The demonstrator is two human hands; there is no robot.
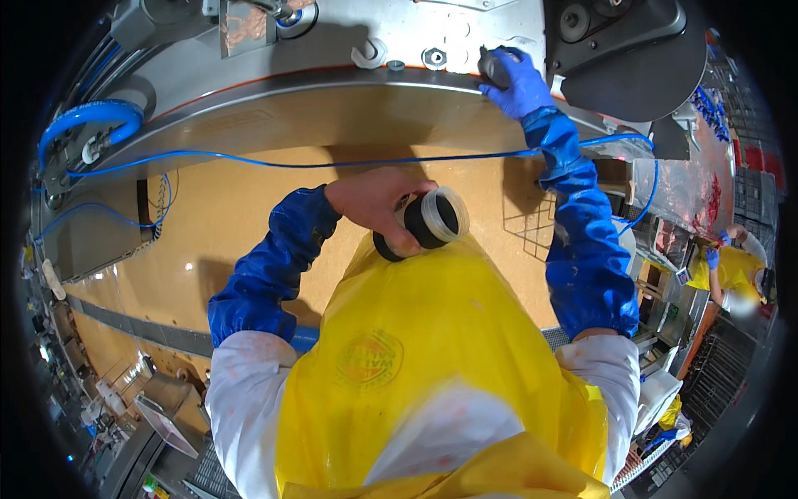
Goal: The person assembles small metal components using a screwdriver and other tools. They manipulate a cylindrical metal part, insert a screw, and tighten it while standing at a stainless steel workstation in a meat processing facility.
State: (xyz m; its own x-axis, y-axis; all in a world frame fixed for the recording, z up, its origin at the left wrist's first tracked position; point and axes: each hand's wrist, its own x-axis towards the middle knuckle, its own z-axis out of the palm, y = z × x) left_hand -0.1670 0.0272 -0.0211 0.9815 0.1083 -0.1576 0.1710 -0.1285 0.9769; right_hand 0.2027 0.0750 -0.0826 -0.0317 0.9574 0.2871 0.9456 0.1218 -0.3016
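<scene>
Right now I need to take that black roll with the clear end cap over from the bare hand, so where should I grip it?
Grip the clear end cap of the black roll, coming from the person's right. The left hand wraps the roll's black body from the left and above, so that side is taken; the cap end points right and sticks out free. The right hand is away on the machine's steel edge.

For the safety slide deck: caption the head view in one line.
Bare left hand holds a black cylindrical part; gloved right hand grips a black knob on the steel machine.
</scene>
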